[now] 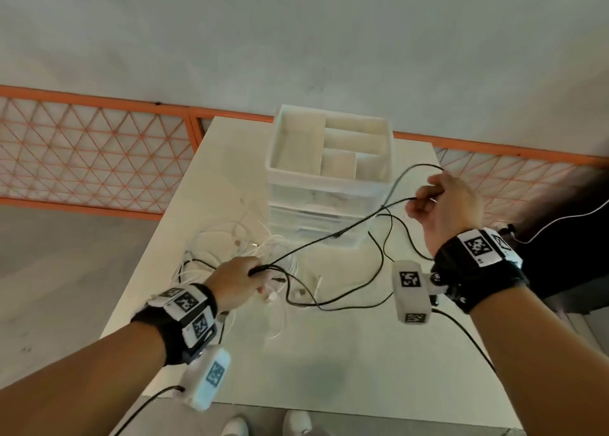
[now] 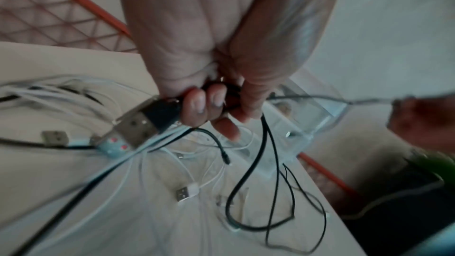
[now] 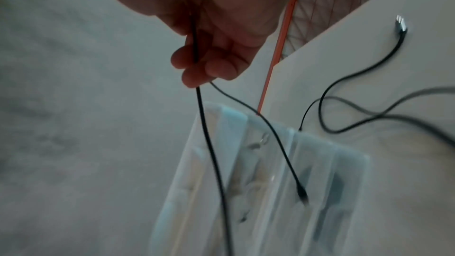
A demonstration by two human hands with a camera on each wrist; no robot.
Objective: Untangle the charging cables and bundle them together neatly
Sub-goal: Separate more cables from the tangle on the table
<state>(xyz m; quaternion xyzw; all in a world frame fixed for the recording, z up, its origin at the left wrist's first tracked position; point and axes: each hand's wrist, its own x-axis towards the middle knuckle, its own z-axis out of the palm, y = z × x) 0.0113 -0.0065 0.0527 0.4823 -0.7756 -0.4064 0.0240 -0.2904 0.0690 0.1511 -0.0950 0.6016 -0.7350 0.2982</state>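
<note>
over the near left part of the white table [image 1: 412, 159], the left hand [image 1: 235, 282] is curling its fingers [image 2: 197, 108] around a thin black cable [image 1: 329, 238], gripping it beside a black plug with a flat, silvery usb end [image 2: 138, 126]. the cable is running taut, up and to the right, to the right hand [image 1: 448, 205], which is hovering above the table's right side and pinching the same smooth, round black cord between its fingertips [image 3: 194, 79]. slack black loops are drooping from both hands and lying on the matte tabletop between them.

beyond the left hand, a heap of thin white cables [image 1: 230, 241] is lying tangled on the table, with a few dark strands threading through it. behind the heap a translucent plastic drawer organizer [image 1: 329, 178] is standing, its open top tray split into rectangular compartments.

both wrists are wearing black bands carrying white blocks with black square code patterns; no readable writing is showing on them.

the left wrist view alone is showing a white usb plug [image 2: 185, 193] lying loose on the table and a pale blue connector sleeve with small pink marks [image 2: 113, 146] just under the held plug. the right wrist view alone is showing the cable's small black tip [image 3: 302, 195] dangling in front of the clear drawers, and a metal-ended plug [image 3: 400, 24] lying on the tabletop. an orange lattice railing [image 1: 99, 152] is running behind the table.
</note>
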